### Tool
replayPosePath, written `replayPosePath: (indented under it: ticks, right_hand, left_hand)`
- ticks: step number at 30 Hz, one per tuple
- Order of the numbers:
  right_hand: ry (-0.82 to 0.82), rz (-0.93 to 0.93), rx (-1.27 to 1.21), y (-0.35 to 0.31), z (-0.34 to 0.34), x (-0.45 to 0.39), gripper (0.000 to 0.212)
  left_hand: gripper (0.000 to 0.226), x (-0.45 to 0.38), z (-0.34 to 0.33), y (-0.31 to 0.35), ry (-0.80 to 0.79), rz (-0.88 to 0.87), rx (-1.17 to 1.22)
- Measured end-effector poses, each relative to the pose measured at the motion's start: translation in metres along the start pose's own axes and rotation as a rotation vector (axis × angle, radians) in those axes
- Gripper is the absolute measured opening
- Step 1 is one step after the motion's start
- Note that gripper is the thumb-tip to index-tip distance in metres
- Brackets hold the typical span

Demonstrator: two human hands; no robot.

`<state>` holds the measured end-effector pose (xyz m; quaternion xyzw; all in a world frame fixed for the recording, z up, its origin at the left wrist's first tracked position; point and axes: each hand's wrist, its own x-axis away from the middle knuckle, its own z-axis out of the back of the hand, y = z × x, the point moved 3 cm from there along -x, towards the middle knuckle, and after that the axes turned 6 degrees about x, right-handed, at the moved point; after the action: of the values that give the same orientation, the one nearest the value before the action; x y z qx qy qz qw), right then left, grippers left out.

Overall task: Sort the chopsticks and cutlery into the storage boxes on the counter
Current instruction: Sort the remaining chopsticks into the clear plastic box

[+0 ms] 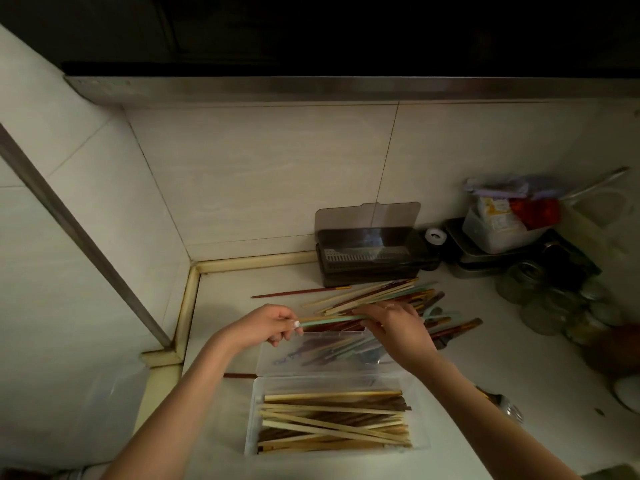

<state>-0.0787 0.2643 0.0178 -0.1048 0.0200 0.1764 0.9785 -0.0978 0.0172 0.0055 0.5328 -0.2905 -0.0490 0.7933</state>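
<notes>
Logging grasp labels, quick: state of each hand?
Left hand: pinches one end of the green chopsticks.
Right hand: fingers curled over the same chopsticks.

Two storage boxes [332,417]; two hands [266,323].
</notes>
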Motion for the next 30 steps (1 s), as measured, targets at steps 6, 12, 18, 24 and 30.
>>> replayPosePath:
  ticks: [6, 12, 18, 24, 30]
  right_hand:
    - [0.053, 0.019, -0.18, 0.007, -0.006, 0.006, 0.026]
    - [0.082, -0.07, -0.23, 0.018, -0.005, 0.008, 0.024]
    - [0.149, -0.249, -0.418, 0.035, 0.003, 0.029, 0.022]
    - [0.225, -0.262, -0.448, 0.028, 0.003, 0.067, 0.032]
    - [0.004, 0.043, -0.425, -0.011, -0.01, 0.088, 0.028]
  left_hand:
    - [0.027, 0.001, 0.0, 0.005, -0.051, 0.035, 0.04]
    - [0.02, -0.002, 0.002, -0.001, -0.015, 0.051, 0.158]
    - [0.015, -0.006, 0.02, -0.022, 0.126, 0.057, 0.39]
    - [0.021, -0.018, 0.031, -0.033, 0.235, 0.1, 0.567]
    - [0.041, -0.038, 0.033, -0.041, 0.313, 0.165, 0.768]
